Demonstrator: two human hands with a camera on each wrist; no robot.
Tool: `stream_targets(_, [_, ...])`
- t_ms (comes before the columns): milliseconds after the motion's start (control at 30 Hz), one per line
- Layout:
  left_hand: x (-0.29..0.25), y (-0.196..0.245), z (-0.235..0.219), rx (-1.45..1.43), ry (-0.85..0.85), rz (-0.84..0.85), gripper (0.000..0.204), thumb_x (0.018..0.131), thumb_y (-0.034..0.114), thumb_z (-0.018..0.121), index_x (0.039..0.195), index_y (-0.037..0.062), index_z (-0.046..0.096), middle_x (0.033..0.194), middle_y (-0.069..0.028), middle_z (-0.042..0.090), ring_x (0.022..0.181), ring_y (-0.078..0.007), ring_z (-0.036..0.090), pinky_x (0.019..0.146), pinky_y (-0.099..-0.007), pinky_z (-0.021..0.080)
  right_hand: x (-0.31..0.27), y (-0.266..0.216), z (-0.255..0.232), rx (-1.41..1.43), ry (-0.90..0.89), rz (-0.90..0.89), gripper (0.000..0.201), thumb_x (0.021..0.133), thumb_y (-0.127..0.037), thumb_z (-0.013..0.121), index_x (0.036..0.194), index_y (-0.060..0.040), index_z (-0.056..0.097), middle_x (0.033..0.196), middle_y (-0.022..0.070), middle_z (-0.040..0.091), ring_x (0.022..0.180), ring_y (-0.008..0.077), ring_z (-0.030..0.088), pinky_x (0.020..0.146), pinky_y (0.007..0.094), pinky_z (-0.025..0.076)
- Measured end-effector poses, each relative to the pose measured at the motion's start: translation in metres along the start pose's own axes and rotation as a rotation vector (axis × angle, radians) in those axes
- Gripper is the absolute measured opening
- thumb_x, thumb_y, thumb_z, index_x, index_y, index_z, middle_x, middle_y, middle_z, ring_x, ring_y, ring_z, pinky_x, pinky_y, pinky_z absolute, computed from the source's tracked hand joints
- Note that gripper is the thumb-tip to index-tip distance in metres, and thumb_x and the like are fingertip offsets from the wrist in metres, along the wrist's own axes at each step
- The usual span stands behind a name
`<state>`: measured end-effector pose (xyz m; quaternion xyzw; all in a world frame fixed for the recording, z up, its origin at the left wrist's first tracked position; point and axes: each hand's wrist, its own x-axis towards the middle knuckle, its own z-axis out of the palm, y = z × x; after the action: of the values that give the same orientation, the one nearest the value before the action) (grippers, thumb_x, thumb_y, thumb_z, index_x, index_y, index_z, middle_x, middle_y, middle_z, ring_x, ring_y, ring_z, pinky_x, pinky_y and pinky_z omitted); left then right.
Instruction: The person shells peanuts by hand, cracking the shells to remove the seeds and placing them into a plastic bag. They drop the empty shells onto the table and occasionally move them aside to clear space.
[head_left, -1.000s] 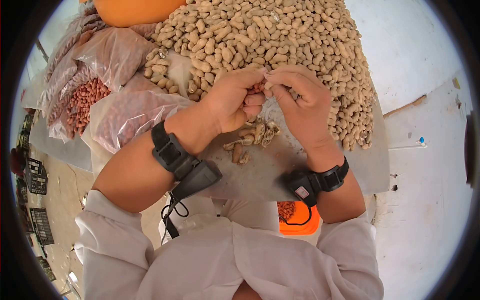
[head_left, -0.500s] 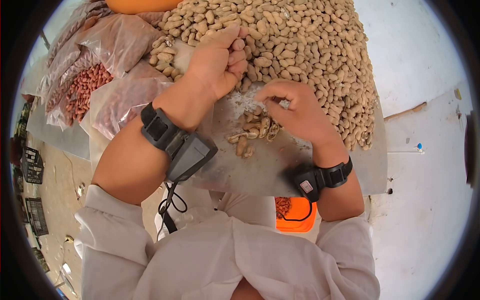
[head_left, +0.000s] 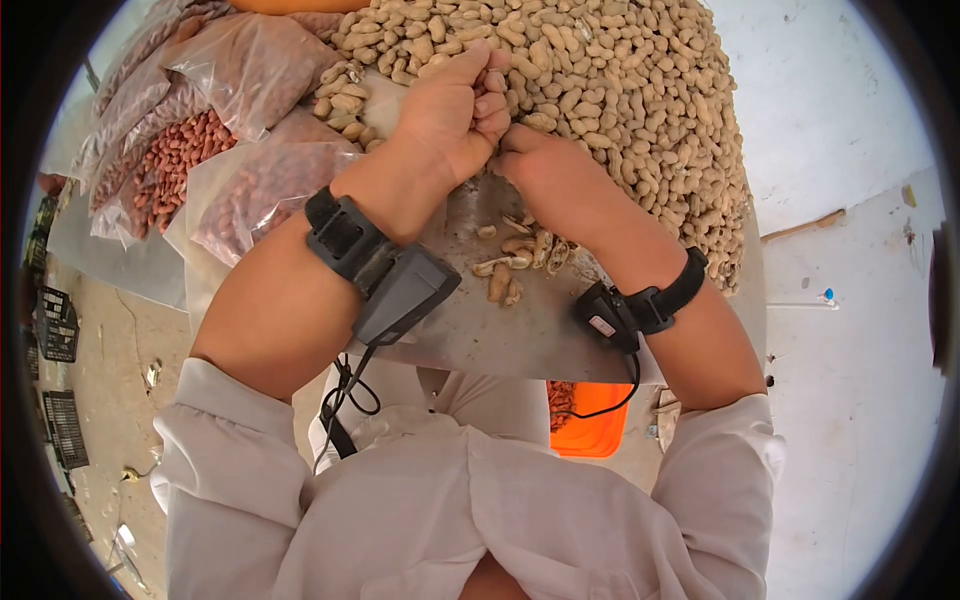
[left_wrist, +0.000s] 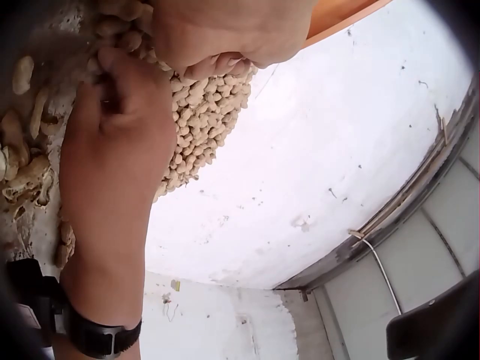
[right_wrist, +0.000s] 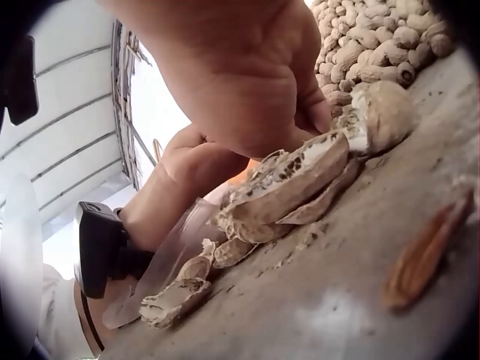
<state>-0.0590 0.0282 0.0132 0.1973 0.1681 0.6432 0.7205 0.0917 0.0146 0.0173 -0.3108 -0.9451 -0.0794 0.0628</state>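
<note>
My left hand (head_left: 450, 115) is over the near edge of a heap of unshelled peanuts (head_left: 620, 90), its fingers curled in toward the palm. What lies inside that fist is hidden; red kernels showed there a second ago. Close beside it, my right hand (head_left: 555, 180) reaches down to the heap's edge with bent fingers. In the left wrist view the right hand's (left_wrist: 124, 112) thumb and forefinger bend toward peanuts (left_wrist: 124, 30); I cannot tell whether they pinch one. Below the hands lie split peanut shells (right_wrist: 285, 180) on the grey tabletop (head_left: 450, 340).
Clear plastic bags (head_left: 250, 75) of red kernels (head_left: 180, 165) crowd the left side. An orange container (head_left: 300, 4) stands behind them. Under the table edge sits an orange basin (head_left: 595, 425) with reddish contents. A white wall (head_left: 840, 400) borders the right.
The hands were together, with red kernels showing in the left. The left then moved up to the heap, still curled; the right dropped away, then moved up and left to the heap's edge.
</note>
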Motion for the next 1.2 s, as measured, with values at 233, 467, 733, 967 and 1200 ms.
stream_targets(233, [-0.002, -0.001, 0.002, 0.008, 0.003, -0.002, 0.020, 0.093, 0.021, 0.050, 0.095, 0.0019, 0.054, 0.067, 0.0010, 0.046, 0.049, -0.0052, 0.033, 0.042, -0.0182, 0.026, -0.007, 0.001, -0.008, 0.170, 0.073, 0.020, 0.012, 0.069, -0.002, 0.060, 0.081, -0.0042, 0.059, 0.089, 0.0105, 0.055, 0.083, 0.0308, 0.058, 0.070, 0.0385, 0.048])
stream_targets(467, [0.003, 0.006, -0.002, -0.032, -0.045, 0.025, 0.019, 0.092, 0.020, 0.050, 0.094, 0.0012, 0.054, 0.068, -0.0006, 0.047, 0.050, -0.0064, 0.033, 0.042, -0.0187, 0.026, -0.008, -0.032, -0.028, 0.345, 0.001, -0.225, 0.011, 0.071, -0.005, 0.061, 0.080, -0.0041, 0.055, 0.090, 0.0085, 0.056, 0.090, 0.0280, 0.053, 0.077, 0.0365, 0.044])
stream_targets(733, [0.004, 0.008, -0.003, -0.034, -0.052, 0.033, 0.017, 0.092, 0.018, 0.050, 0.092, 0.0008, 0.054, 0.066, -0.0004, 0.045, 0.049, -0.0069, 0.034, 0.042, -0.0200, 0.027, -0.012, -0.041, -0.014, 0.573, -0.139, -0.282, 0.010, 0.069, -0.003, 0.060, 0.077, -0.0037, 0.054, 0.088, 0.0086, 0.056, 0.087, 0.0289, 0.053, 0.076, 0.0363, 0.044])
stream_targets(967, [0.001, 0.006, -0.001, -0.023, -0.047, 0.041, 0.017, 0.091, 0.018, 0.051, 0.093, 0.0010, 0.053, 0.068, -0.0003, 0.046, 0.050, -0.0050, 0.033, 0.042, -0.0177, 0.026, -0.023, -0.040, -0.030, 0.517, -0.149, -0.230, 0.007, 0.072, -0.005, 0.057, 0.078, -0.0039, 0.054, 0.086, 0.0091, 0.056, 0.083, 0.0289, 0.054, 0.074, 0.0356, 0.045])
stream_targets(1200, [-0.004, -0.003, 0.002, 0.141, -0.145, -0.063, 0.014, 0.090, 0.015, 0.053, 0.094, 0.0017, 0.054, 0.069, 0.0010, 0.048, 0.049, -0.0038, 0.033, 0.041, -0.0165, 0.025, -0.040, -0.011, -0.037, 1.118, 0.303, 0.303, 0.012, 0.083, -0.007, 0.056, 0.094, -0.0032, 0.058, 0.091, 0.0069, 0.063, 0.075, 0.0176, 0.061, 0.066, 0.0283, 0.048])
